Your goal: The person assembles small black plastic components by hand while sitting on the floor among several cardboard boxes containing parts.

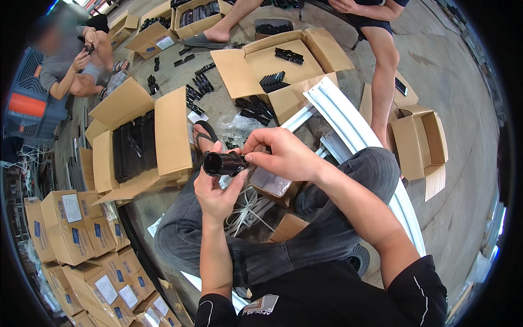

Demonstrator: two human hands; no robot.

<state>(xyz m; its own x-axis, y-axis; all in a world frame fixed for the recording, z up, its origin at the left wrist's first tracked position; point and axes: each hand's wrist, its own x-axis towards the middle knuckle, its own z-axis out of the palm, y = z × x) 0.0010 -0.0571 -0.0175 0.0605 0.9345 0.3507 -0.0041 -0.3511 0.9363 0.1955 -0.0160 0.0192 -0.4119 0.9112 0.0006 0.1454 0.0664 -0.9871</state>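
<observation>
A short black tubular fitting [220, 164], glossy with a round open end, is held in front of my knees. My left hand [212, 192] wraps it from below, thumb on one side and fingers on the other. My right hand [286, 155] comes in from the right, its thumb and index finger pinched together at the fitting's right end. Whatever sits between those fingertips is too small to make out. Just beyond my hands, a plastic bag [239, 128] and a few black fittings [254, 109] lie on the floor.
An open carton of stacked black parts [134, 146] stands at left; another open carton [283, 54] holds a few ahead. White metal frame pieces [348, 117] slant along my right. Sealed cartons [71, 223] are piled lower left. One person [76, 65] sits far left; another's leg [381, 82] is ahead right.
</observation>
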